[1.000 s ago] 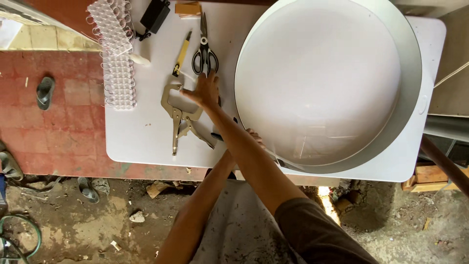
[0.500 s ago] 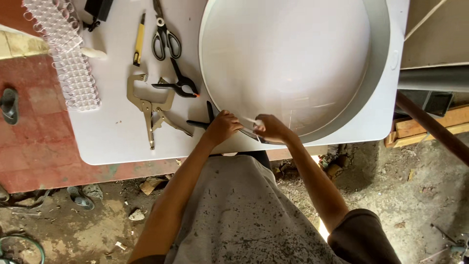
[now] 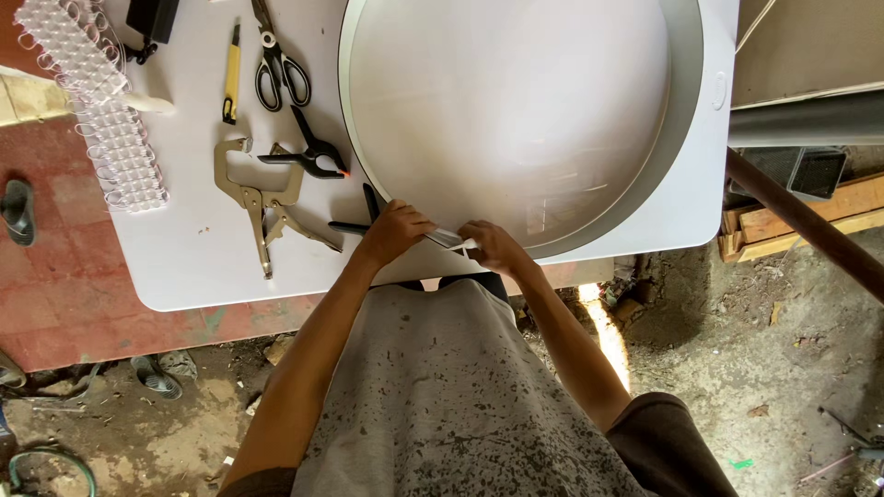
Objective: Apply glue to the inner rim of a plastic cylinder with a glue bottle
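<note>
A large round white panel with a metal rim (image 3: 689,138) lies on the white table (image 3: 184,267). My left hand (image 3: 394,230) rests on the near edge of the rim, fingers curled over it beside a black spring clamp (image 3: 354,224). My right hand (image 3: 493,244) pinches a thin silvery strip (image 3: 448,239) at the same edge, a little to the right. Both hands touch the rim at its nearest point to me.
Left of the round panel lie locking pliers (image 3: 258,202), a second black spring clamp (image 3: 308,156), black scissors (image 3: 276,60), a yellow utility knife (image 3: 230,83) and clear plastic strips (image 3: 101,110). A rusty pipe (image 3: 810,225) and wooden pieces (image 3: 810,212) stand at the right.
My left hand came back from the pliers and clamps on the table to the rim's near edge. My right hand joined it there. The view shifted so the round panel sits more central.
</note>
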